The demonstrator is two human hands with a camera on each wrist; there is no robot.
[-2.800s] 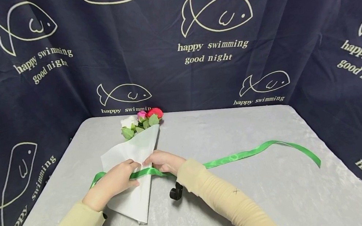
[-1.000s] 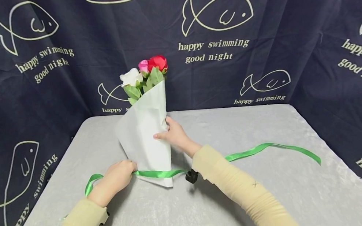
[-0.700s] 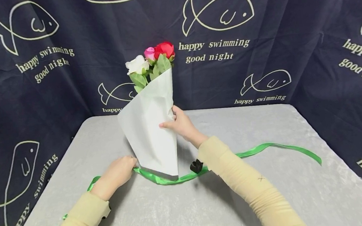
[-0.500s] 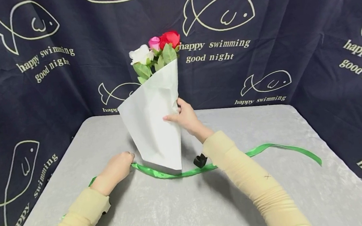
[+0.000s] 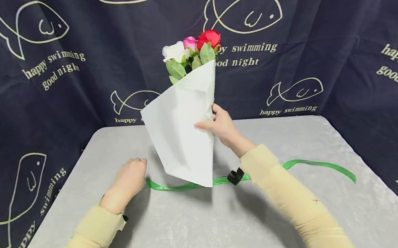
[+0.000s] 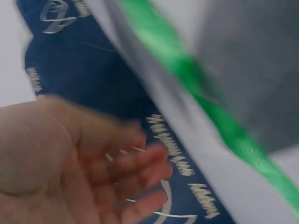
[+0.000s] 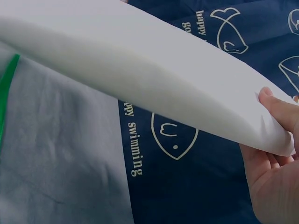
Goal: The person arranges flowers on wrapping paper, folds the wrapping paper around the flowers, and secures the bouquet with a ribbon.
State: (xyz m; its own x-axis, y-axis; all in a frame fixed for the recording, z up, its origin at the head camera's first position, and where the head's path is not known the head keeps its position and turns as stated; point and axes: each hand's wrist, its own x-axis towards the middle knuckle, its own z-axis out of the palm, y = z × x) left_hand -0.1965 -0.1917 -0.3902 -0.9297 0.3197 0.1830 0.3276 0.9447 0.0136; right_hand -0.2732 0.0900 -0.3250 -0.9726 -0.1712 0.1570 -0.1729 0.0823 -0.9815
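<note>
My right hand [image 5: 224, 128] grips a bouquet in white wrapping paper [image 5: 187, 131] by its right edge, thumb in front, fingers behind. The bouquet is held up, tilted, its lower tip over the green ribbon [image 5: 162, 187]. Out of the paper's top stand a white rose [image 5: 175, 52], a pink bud [image 5: 190, 43], a red rose [image 5: 209, 39] and green leaves. My left hand [image 5: 128, 182] is left of the bouquet, near the ribbon's left part; in the left wrist view its loosely bent fingers [image 6: 140, 182] hold nothing, apart from the ribbon. The stems are hidden inside the paper.
The ribbon lies across the grey cloth-covered table [image 5: 196, 233], its curled end toward the right edge. A dark blue curtain [image 5: 186, 4] with fish drawings hangs behind and at both sides. A black wrist camera [image 5: 235, 176] sits below my right cuff.
My right hand has lifted the bouquet off the table and carried it up and right. My left hand, earlier at the paper and ribbon, has let go of the ribbon, which now lies lower.
</note>
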